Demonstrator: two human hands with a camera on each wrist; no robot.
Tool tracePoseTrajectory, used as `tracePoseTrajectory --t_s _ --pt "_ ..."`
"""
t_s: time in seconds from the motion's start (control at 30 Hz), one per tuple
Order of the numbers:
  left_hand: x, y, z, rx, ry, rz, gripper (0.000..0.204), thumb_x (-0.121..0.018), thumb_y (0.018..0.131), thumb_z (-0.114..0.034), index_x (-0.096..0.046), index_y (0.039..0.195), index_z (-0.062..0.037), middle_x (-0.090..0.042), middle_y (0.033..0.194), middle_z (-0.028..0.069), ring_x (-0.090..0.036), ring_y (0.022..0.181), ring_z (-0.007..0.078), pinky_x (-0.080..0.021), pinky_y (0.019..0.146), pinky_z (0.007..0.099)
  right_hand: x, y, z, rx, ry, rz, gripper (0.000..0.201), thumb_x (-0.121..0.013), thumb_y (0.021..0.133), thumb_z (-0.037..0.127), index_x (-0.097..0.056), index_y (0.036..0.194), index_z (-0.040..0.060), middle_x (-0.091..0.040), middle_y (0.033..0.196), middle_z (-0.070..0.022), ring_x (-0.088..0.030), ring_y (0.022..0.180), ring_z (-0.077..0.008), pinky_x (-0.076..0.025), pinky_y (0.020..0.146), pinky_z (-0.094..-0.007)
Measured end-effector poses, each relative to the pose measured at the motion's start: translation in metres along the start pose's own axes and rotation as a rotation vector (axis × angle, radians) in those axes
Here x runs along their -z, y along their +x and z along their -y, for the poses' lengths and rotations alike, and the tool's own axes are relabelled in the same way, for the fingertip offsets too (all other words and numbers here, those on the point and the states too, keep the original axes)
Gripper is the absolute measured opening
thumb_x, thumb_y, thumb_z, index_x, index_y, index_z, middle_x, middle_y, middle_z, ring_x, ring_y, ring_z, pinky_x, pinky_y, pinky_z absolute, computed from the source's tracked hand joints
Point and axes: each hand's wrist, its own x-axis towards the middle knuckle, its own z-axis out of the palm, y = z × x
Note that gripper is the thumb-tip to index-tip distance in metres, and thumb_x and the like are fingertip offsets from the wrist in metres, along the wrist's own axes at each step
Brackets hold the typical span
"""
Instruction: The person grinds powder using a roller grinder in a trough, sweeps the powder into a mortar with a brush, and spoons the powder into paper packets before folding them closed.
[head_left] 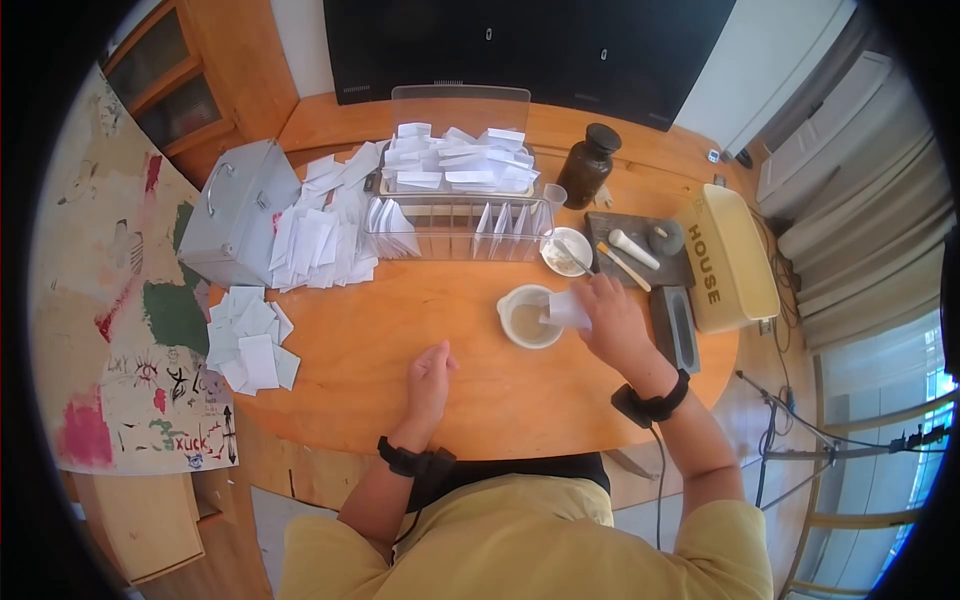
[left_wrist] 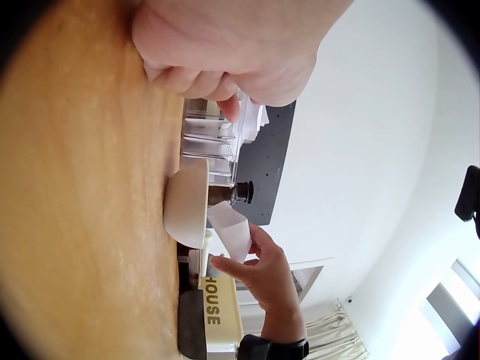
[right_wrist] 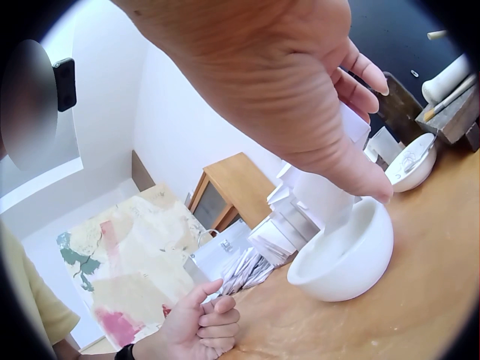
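Note:
A white mortar bowl (head_left: pixel 531 341) with a small spout stands on the wooden table, some greyish contents at its bottom. Over its right rim my right hand (head_left: pixel 612 318) pinches a folded white paper packet (left_wrist: pixel 231 231) between thumb and fingers. The packet's lower end tilts down into the bowl, as the right wrist view also shows. Left of the bowl, my left hand (head_left: pixel 430 380) rests at the table with loosely curled fingers and holds nothing. Just behind the bowl sits a white dish (right_wrist: pixel 418 171) with white contents and a spoon.
Behind are a clear rack (head_left: pixel 455 245) full of folded papers, a dark jar (head_left: pixel 588 165) and a small clear cup (head_left: pixel 555 195). Paper piles (head_left: pixel 318 240) and a metal case (head_left: pixel 238 215) stand left. Right: a stone slab (head_left: pixel 640 232) with pestle and brush, a yellow HOUSE bin (head_left: pixel 745 265).

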Motion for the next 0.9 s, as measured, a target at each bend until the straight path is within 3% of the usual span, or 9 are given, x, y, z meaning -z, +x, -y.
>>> tracePoseTrajectory --t_s 0.1,0.3,0.9 --pt "0.001 0.0 0.001 0.003 0.002 -0.004 0.04 -0.052 0.097 -0.028 -0.051 0.063 -0.0088 -0.034 0.056 -0.008 -0.029 0.053 0.0025 -0.022 0.049 0.0226 0.003 0.004 0.002 0.073 -0.118 -0.065 0.045 -0.068 0.069 0.003 -0.054 0.111 0.0067 -0.052 0.101 -0.0101 -0.053 0.096 -0.0269 -0.047 0.08 -0.038" --pt "0.002 0.001 0.003 -0.003 -0.004 -0.003 0.039 -0.053 0.097 -0.028 -0.051 0.063 -0.009 -0.036 0.057 -0.0078 -0.029 0.053 0.0024 -0.023 0.049 0.0223 0.009 0.017 0.014 0.252 -0.406 0.01 0.019 -0.06 0.077 0.009 -0.055 0.096 0.0061 -0.052 0.09 -0.0055 -0.053 0.092 -0.0202 -0.045 0.078 -0.0309" --pt "0.0 0.0 0.0 0.0 -0.027 0.012 0.039 -0.053 0.098 -0.029 -0.052 0.063 -0.0095 -0.033 0.054 -0.0088 -0.026 0.049 0.0016 -0.019 0.046 0.0222 0.006 0.016 0.021 0.326 -0.409 0.025 0.018 -0.06 0.076 0.009 -0.057 0.093 0.0049 -0.051 0.094 -0.0071 -0.052 0.092 -0.0197 -0.044 0.074 -0.0275"
